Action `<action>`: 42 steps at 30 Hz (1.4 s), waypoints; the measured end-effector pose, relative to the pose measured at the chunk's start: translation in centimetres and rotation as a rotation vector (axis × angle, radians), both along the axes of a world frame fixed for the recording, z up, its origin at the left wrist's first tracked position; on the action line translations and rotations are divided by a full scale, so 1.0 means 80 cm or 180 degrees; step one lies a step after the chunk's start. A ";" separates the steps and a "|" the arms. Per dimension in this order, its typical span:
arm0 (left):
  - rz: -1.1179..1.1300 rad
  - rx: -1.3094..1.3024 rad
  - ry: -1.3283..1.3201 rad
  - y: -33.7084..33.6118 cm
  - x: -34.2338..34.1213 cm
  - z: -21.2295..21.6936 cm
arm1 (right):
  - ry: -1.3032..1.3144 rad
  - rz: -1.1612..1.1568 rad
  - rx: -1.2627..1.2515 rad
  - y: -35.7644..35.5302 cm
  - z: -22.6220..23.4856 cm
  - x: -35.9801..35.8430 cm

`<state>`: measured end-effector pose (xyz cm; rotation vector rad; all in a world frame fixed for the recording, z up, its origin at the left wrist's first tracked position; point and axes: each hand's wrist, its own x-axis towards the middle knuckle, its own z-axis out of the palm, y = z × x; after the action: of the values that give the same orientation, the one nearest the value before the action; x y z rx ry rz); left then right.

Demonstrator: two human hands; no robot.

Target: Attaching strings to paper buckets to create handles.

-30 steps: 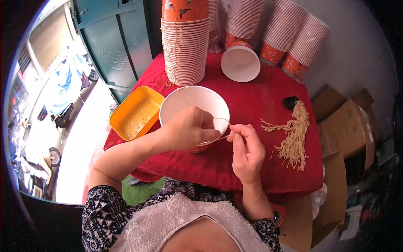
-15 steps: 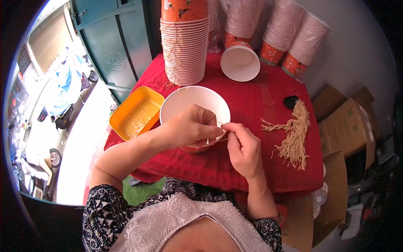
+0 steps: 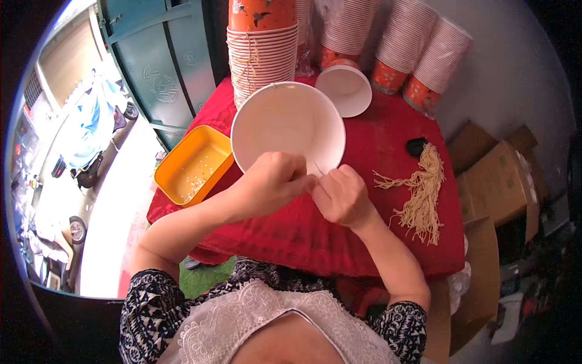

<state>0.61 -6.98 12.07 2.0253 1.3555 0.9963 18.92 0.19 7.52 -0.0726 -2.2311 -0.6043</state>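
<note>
A large paper bucket (image 3: 285, 124), white inside, stands tilted in front of me, its mouth facing up and toward me. At its near rim my left hand (image 3: 274, 182) is closed, fingertips pinched. My right hand (image 3: 344, 195) is closed too, its fingertips nearly touching the left ones. A short end of thin pale string (image 3: 319, 168) shows between the two hands; the rest is hidden by the fingers. To the right on the red cloth lies a bundle of beige strings (image 3: 427, 194), with a small black object (image 3: 416, 146) at its top.
A yellow tray (image 3: 194, 167) with small white bits stands left of the bucket. Behind it rises a tall stack of orange buckets (image 3: 262, 54). Another bucket (image 3: 344, 91) lies on its side, with more stacks (image 3: 406, 39) at the back. Cardboard boxes (image 3: 497, 182) stand right of the table.
The bucket has tipped and shifted away from me, so more of its inside shows. My right hand has turned inward, knuckles up, and come closer to the left.
</note>
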 end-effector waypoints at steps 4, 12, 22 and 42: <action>0.0573 0.0753 0.0405 0.032 0.004 -0.048 | 0.0109 0.0138 0.0098 0.042 -0.032 -0.016; 0.1066 0.0679 0.0979 0.063 0.010 -0.136 | -0.0126 -0.0181 -0.0159 0.060 -0.087 -0.012; 0.0645 0.0064 0.0354 0.086 0.003 -0.159 | 0.0000 -0.0250 -0.1679 0.062 -0.084 0.020; 0.0455 0.0451 -0.0066 0.078 0.008 -0.175 | -0.0088 0.0160 -0.1791 0.015 -0.065 0.002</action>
<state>1.22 -0.77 -1.93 2.0360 1.4729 1.2037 19.06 1.36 2.35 -0.2928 -2.3589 0.0641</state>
